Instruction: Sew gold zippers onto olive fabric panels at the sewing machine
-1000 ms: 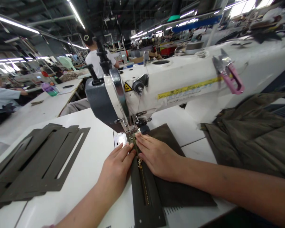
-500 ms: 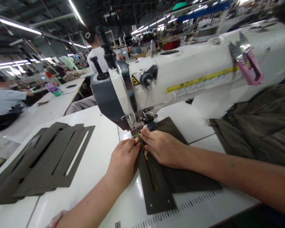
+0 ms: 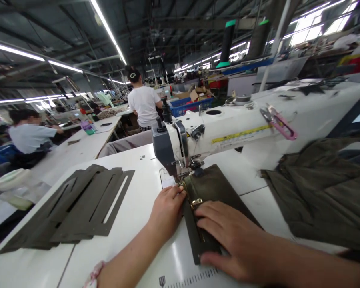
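Note:
A dark olive panel (image 3: 194, 244) with a gold-toothed zipper set in its slot lies under the needle end of the sewing machine (image 3: 243, 128). My left hand (image 3: 169, 206) pinches the panel's left edge with thumb and curled fingers, just in front of the presser foot (image 3: 183, 176). Lower on the panel, my right hand (image 3: 231, 234) rests with fingers apart, its fingertips beside the gold zipper slider (image 3: 196, 203) and its thumb near the bottom end. A larger olive fabric piece (image 3: 225, 186) lies beneath and to the right; my right hand partly hides it.
Slotted olive panels (image 3: 78, 208) lie stacked on the left of the white table (image 3: 132, 256). Olive cloth (image 3: 321, 192) is heaped at the right. Pink-handled snips (image 3: 283, 124) are on the machine arm. Two people work beyond, near a blue crate (image 3: 192, 106).
My right hand has moved back from the presser foot toward me, down the panel, and its fingers have spread. My left hand stays by the foot. The camera view has tilted up.

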A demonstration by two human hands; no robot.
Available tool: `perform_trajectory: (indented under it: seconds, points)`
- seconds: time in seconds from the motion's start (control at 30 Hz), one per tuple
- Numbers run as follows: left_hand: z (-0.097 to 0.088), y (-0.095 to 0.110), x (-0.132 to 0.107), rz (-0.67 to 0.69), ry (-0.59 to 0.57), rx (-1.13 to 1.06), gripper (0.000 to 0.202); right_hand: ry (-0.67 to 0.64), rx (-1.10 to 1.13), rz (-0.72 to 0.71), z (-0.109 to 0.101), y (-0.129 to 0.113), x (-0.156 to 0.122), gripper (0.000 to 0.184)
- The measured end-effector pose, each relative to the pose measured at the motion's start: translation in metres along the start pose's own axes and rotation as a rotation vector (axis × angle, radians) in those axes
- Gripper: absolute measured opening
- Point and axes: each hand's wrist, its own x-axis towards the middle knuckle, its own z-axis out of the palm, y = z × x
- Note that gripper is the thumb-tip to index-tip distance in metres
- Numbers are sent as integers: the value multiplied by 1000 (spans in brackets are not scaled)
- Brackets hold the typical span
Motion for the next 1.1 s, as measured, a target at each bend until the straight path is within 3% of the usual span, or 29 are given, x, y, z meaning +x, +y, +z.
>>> perform_trajectory:
  seconds: [0.07,0.17,0.33,0.73,1.1]
  points:
    - [0,2,-3,8,12,4,31,6,-117,-73,4,-13,-11,43]
    - [-1,8,-8,35,29,13,29,126,-253,-97,21,-21,-19,32]
    - [-2,15,-15,65,55,30,28,301,-214,-109,42,-18,-17,35]
    - [-2,5,-4,133,59,31,26,307,-213,-112,39,-10,-7,47]
    - [5,-11,4,65,52,6,21,305,-199,-120,47,13,6,52]
